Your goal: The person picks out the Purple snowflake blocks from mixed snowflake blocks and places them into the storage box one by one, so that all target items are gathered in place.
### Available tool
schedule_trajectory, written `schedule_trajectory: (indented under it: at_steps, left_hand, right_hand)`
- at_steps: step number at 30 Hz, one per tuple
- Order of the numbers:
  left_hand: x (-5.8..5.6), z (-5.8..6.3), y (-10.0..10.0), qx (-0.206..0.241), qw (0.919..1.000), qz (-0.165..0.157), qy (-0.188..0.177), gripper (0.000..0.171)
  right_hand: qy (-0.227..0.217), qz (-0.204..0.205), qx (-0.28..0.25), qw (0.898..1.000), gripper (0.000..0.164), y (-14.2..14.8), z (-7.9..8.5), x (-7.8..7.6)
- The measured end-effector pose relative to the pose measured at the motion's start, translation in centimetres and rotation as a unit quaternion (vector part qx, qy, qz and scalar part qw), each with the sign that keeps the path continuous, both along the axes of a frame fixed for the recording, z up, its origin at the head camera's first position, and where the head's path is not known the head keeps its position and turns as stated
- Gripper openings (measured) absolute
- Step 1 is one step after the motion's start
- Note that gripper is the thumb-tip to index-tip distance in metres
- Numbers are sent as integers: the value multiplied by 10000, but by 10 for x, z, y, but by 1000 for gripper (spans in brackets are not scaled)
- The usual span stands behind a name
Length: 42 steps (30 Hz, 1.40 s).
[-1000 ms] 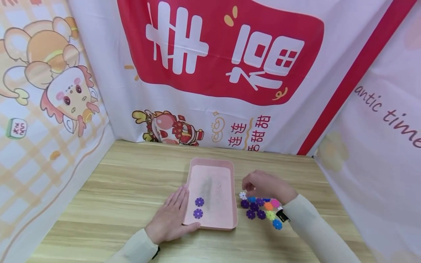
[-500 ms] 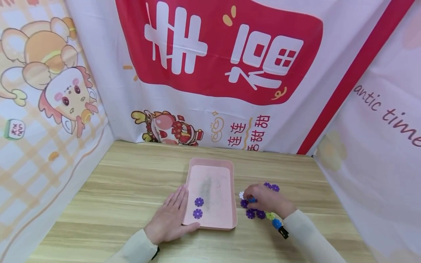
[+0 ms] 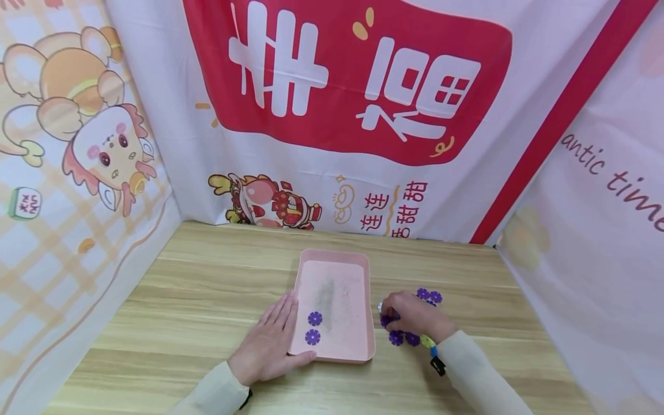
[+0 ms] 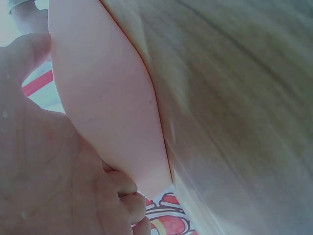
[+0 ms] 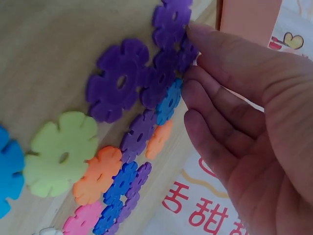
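Note:
My left hand (image 3: 267, 343) lies flat along the left side of a pink tray (image 3: 334, 255), fingers straight and thumb at the near rim. In the left wrist view the palm presses the tray's outer wall (image 4: 105, 98). Two purple flower-shaped snowflake discs (image 3: 312, 336) lie in the tray's near left corner. Right of the tray, my right hand (image 3: 417, 317) reaches into a pile of such discs. In the right wrist view its thumb and forefinger pinch the edge of a purple snowflake disc (image 5: 187, 57); the other fingers curl beside a blue disc (image 5: 169, 102).
Lime green (image 5: 51, 152), orange (image 5: 90, 181), pink (image 5: 80, 220), blue and more purple discs spread over the wooden table (image 3: 207, 300) under my right hand. A printed cloth (image 3: 290, 150) hangs behind the table, with cloth walls at both sides.
My right hand has come down from the far side of the pile to its left part, onto a purple disc. Far purple discs have come into sight. The left hand and tray stay put.

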<state>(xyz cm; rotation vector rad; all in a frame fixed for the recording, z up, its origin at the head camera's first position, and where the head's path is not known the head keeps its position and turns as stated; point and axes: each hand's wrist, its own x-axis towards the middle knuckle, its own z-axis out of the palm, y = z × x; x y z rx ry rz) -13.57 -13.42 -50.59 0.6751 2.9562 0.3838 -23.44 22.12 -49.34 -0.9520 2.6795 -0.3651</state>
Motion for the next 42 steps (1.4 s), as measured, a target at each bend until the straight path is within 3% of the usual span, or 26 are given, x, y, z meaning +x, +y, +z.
schedule_trajectory:
  at_steps: [10, 20, 32, 42]
  left_hand:
    - [-1, -2, -1, 11, 10000, 9, 17, 113]
    - [-1, 0, 0, 17, 10000, -14, 56, 114]
    - [0, 1, 0, -17, 9998, -61, 165, 113]
    - [2, 2, 0, 32, 9999, -49, 147, 114]
  right_hand:
    - [-706, -549, 28, 9960, 23, -2, 5, -11]
    - [-729, -301, 67, 9969, 13, -8, 17, -13]
    - [-1018, -520, 574, 9918, 14, -16, 50, -25]
    - [-811, -287, 703, 9938, 15, -33, 80, -37]
